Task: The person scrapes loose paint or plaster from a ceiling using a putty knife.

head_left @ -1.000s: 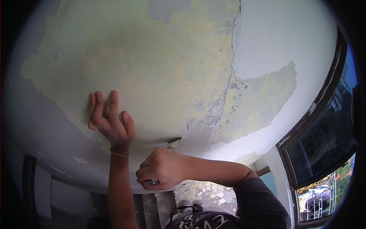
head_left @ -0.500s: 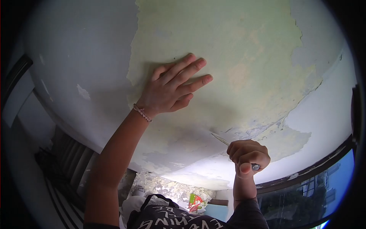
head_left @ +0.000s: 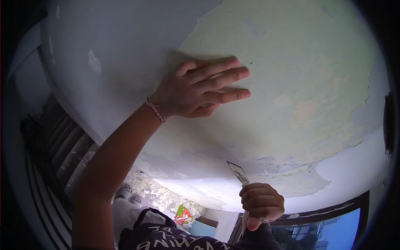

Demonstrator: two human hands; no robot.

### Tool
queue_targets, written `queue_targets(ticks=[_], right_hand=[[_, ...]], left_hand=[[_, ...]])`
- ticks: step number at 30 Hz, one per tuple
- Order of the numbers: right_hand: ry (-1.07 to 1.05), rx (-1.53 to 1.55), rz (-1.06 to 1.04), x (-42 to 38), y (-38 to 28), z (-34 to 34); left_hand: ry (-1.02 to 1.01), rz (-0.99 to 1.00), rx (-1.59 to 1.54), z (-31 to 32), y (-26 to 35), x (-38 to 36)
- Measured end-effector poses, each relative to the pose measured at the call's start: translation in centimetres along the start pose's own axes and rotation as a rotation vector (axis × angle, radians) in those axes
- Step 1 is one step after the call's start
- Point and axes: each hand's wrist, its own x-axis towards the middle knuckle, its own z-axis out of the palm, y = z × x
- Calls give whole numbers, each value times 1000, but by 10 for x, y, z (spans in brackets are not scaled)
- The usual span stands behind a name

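My left hand (head_left: 189,89) lies open against the wall (head_left: 271,121), fingers spread over the edge of a pale green peeled patch (head_left: 316,71). A braided bracelet (head_left: 155,110) circles that wrist. Lower right, my right hand (head_left: 262,203) is wrapped round the handle of a paint scraper (head_left: 237,171), hiding most of it. The flat blade points up and left, its face showing, close to the wall below a cracked, flaking strip (head_left: 287,166).
Paint flakes (head_left: 156,193) litter the floor around my shoes (head_left: 125,191), with a red and green bag (head_left: 182,214) among them. Stairs (head_left: 68,148) with a dark railing (head_left: 35,166) descend at left. A dark-framed window (head_left: 321,229) is at lower right.
My view has shifted, moving the wall patch rightward. Relative to a dark spot on the wall, my left hand is further left. The scraper has drawn lower and turned, showing its blade face.
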Motion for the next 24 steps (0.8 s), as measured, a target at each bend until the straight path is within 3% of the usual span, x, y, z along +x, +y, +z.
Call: queue_targets(ticks=[2,5,8,12,16,17,18,21,24], right_hand=[[-67,-123,-46,3,-2,-5],[-57,-131,170,-12,34,2],[-141,-219,-41,4,-5,3],[-135,-175,137,-9,25,1],[51,-109,56,-4,-9,-15],[128,-21,-101,-4,-16,-24],[194,-135,-160,-3,-32,-30],[44,-111,19,-4,-16,-50],[11,-151,-37,-2,-23,-44]], left_hand=[[-8,-12,-5,-1,0,-1],[16,-12,7,2,3,-2],[29,-22,12,3,-1,-5],[-9,0,26,1,1,-6],[-19,12,39,2,-2,-6],[-15,17,43,3,-3,-7],[-14,24,41,2,-4,-8],[2,-1,13,3,-2,-9],[4,-15,-9,3,-3,-10]])
